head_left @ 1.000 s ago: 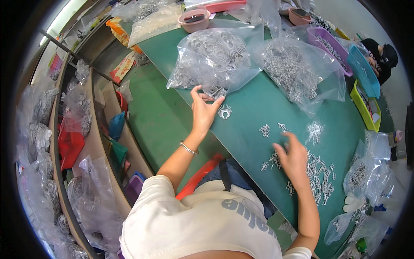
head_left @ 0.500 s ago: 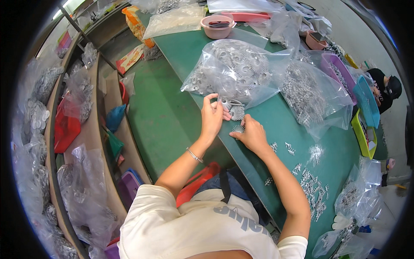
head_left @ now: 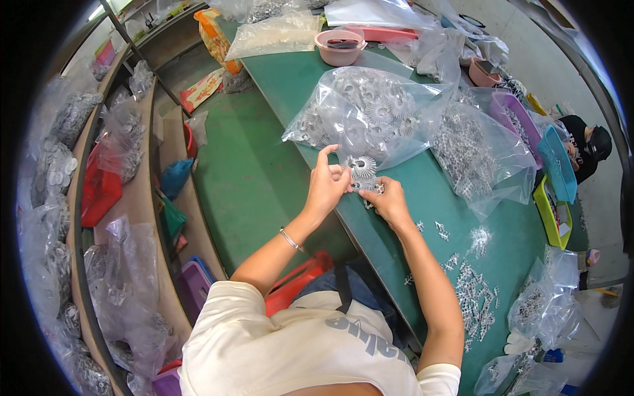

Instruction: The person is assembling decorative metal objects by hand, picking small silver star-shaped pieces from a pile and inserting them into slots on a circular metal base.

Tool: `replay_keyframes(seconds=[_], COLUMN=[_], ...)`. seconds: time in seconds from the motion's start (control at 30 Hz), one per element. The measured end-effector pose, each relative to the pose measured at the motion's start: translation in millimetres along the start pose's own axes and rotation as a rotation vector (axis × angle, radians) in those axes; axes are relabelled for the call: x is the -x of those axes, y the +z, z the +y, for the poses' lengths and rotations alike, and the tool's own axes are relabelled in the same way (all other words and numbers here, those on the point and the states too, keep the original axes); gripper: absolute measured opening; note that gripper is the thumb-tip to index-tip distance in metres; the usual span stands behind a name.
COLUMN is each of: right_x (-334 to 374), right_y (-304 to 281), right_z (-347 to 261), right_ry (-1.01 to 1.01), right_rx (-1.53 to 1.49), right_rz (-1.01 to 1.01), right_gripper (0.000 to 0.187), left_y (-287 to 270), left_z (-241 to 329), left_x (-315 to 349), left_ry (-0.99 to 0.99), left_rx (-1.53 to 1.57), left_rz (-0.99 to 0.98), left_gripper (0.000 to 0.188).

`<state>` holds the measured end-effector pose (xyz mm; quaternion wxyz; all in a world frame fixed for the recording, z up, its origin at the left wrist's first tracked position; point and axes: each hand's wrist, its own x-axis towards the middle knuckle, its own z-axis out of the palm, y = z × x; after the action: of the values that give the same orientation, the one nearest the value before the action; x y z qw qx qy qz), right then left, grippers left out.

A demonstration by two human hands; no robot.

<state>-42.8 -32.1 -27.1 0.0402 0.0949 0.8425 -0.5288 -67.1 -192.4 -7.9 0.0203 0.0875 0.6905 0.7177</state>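
Note:
Close to the table's left edge, my two hands meet over small silver parts. My left hand (head_left: 326, 183) is closed at the fingertips on a ribbed silver disc (head_left: 362, 167), its index finger raised. Just right of it, my right hand (head_left: 391, 200) pinches the lower side of the disc stack; a small silver piece shows beneath its fingers. Whether the discs are joined I cannot tell. Behind my hands lies a clear plastic bag (head_left: 370, 99) full of similar ribbed discs. Small branched silver pieces (head_left: 477, 300) lie scattered on the green table right of my forearm.
Another clear bag (head_left: 465, 148) of small silver pieces lies to the right. Purple, blue and lime-green bins (head_left: 553, 218) line the far right, near another person (head_left: 584, 144). A pink bowl (head_left: 339, 46) stands at the back. Shelves (head_left: 142, 231) with bags stand left; a red chair (head_left: 300, 280) is below.
My right hand has come up and left to meet my left hand, bringing its ribbed disc to the other discs. The view has shifted slightly.

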Motion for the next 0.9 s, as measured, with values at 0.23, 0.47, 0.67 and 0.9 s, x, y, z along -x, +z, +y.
replay_keyframes(seconds=[0.23,0.47,0.67,0.9], right_x=[20,30,13,-40], right_y=[-12,-24,-64,-95], right_z=[-20,-50,-114,-179], right_ry=[0.246,0.367,0.188,-0.046], right_rx=[-0.584,-1.171,-1.07,-0.683], right_rz=[-0.193,-0.298,-0.224,-0.014], right_gripper=[0.021,0.02,0.019,0.022], left_y=[1,0,9,21], left_z=[11,52,118,170], left_x=[10,13,-25,-73], left_ry=[0.074,0.177,0.324,0.312], left_rx=[-0.136,-0.097,-0.062,0.209], left_rz=[0.023,0.029,0.008,0.017], left_gripper=[0.055,0.058,0.05,0.033])
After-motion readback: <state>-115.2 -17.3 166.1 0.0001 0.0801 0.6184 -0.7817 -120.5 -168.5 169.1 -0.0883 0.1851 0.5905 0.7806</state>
